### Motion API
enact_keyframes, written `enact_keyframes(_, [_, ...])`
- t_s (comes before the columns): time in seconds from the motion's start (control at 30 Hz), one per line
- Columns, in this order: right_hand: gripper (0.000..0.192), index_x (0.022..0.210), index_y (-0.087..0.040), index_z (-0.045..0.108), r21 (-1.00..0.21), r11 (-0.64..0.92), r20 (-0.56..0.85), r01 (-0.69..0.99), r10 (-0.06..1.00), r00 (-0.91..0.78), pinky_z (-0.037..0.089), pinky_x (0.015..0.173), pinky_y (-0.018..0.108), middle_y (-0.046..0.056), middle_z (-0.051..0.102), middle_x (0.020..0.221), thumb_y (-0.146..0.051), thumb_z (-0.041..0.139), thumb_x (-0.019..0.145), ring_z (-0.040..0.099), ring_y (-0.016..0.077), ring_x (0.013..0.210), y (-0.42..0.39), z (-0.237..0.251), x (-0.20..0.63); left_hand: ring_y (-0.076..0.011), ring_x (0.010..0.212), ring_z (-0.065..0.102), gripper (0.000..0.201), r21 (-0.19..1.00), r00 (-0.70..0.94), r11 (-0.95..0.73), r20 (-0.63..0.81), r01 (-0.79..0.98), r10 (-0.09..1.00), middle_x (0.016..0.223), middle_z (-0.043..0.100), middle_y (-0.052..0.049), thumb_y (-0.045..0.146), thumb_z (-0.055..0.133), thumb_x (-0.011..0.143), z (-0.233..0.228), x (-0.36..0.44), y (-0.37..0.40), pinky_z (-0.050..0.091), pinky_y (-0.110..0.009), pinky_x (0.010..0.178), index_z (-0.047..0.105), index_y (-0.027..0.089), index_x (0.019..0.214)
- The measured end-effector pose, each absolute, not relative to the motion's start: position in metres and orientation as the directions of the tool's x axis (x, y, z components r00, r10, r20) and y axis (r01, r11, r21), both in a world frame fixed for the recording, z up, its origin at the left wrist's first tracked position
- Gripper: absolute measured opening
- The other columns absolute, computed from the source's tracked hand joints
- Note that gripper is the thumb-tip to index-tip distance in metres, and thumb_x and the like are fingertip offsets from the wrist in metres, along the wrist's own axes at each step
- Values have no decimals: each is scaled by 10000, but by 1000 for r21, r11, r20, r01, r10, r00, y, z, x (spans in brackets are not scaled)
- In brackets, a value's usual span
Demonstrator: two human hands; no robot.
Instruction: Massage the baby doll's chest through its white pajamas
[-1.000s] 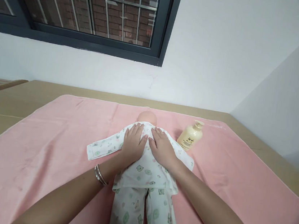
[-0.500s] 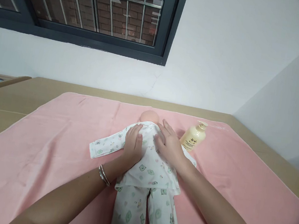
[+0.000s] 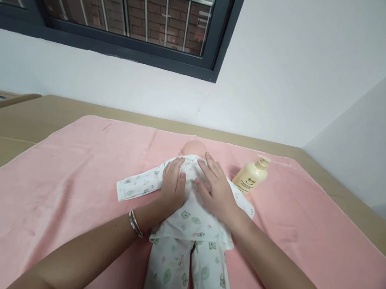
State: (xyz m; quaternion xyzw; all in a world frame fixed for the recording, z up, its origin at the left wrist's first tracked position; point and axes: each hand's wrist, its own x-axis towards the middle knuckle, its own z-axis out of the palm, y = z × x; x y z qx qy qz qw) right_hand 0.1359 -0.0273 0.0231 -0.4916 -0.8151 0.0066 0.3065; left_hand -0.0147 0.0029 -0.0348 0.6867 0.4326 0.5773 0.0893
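A baby doll (image 3: pixel 194 148) lies on a pink sheet, its head away from me, dressed in a white patterned top (image 3: pixel 192 222) and matching trousers (image 3: pixel 168 270). The top of its bald head shows; its face cannot be made out. My left hand (image 3: pixel 174 184) rests on the left part of the top's upper body, fingers stretched out towards the shoulder. Across from it, my right hand (image 3: pixel 217 189) lies over the right part of the chest with its fingers spread. Neither hand grips anything. The doll's left-side sleeve extends flat outward; the right one is partly hidden by my forearm.
A pale yellow pump bottle (image 3: pixel 250 175) leans or lies just right of the doll. The pink sheet (image 3: pixel 99 166) has some creases and covers a wooden surface (image 3: pixel 16 120). Behind stand a white wall (image 3: pixel 275 70) and a dark-framed barred window (image 3: pixel 120 51).
My right hand has shifted slightly left and settled flatter on the doll's chest, uncovering more of the right sleeve. My left hand stays in place. The view has tilted a little.
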Motion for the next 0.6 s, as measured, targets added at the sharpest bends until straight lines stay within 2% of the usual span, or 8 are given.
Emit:
enact_keyframes(0.1, [511, 1439, -171, 380, -277, 534, 455, 799, 805, -380, 178, 1160, 530, 123, 232, 1563, -319, 400, 951, 153, 248, 1456, -24, 16, 133, -239, 1277, 447, 454, 624, -45, -611, 717, 487, 696, 1343, 508, -153, 388, 216, 995, -35, -15, 2, 329, -473, 1089, 426, 170, 1334])
enact_keyframes(0.17, [495, 1429, -195, 404, -240, 575, 372, 782, 799, -473, 159, 1156, 558, 112, 279, 1547, -341, 402, 956, 150, 266, 1455, -22, 14, 133, -239, 1315, 403, 461, 625, -51, -603, 714, 496, 698, 1390, 456, -161, 393, 206, 997, -35, -15, 1, 297, -479, 1108, 417, 168, 1339])
enact_keyframes(0.23, [484, 1427, -216, 411, -217, 604, 347, 767, 782, -518, 144, 1154, 571, 99, 288, 1544, -367, 390, 967, 144, 270, 1456, -22, 18, 136, -243, 1353, 345, 466, 627, -60, -595, 712, 503, 699, 1441, 387, -169, 395, 203, 998, -35, -15, 1, 270, -487, 1120, 403, 162, 1349])
enact_keyframes(0.4, [526, 1472, -191, 312, -225, 611, 572, 759, 713, -405, 128, 1170, 532, 86, 149, 1585, -336, 362, 969, 101, 236, 1464, -24, 27, 146, -255, 1385, 277, 472, 632, -67, -599, 713, 491, 698, 1484, 302, -181, 388, 223, 996, -35, -15, -1, 243, -509, 1128, 360, 145, 1376])
enact_keyframes(0.47, [539, 1476, -184, 301, -246, 604, 592, 758, 713, -375, 137, 1170, 526, 85, 148, 1585, -334, 367, 963, 98, 232, 1465, -23, 21, 145, -256, 1384, 277, 471, 632, -59, -596, 709, 496, 702, 1479, 310, -185, 382, 221, 996, -35, -15, 0, 244, -508, 1127, 355, 141, 1378])
enact_keyframes(0.6, [462, 1401, -206, 446, -270, 603, 433, 751, 773, -464, 171, 1160, 532, 86, 326, 1528, -323, 391, 958, 186, 234, 1449, -16, 7, 140, -258, 1373, 298, 462, 625, -69, -588, 713, 513, 698, 1464, 334, -183, 390, 222, 995, -34, -14, 0, 257, -506, 1120, 365, 155, 1366])
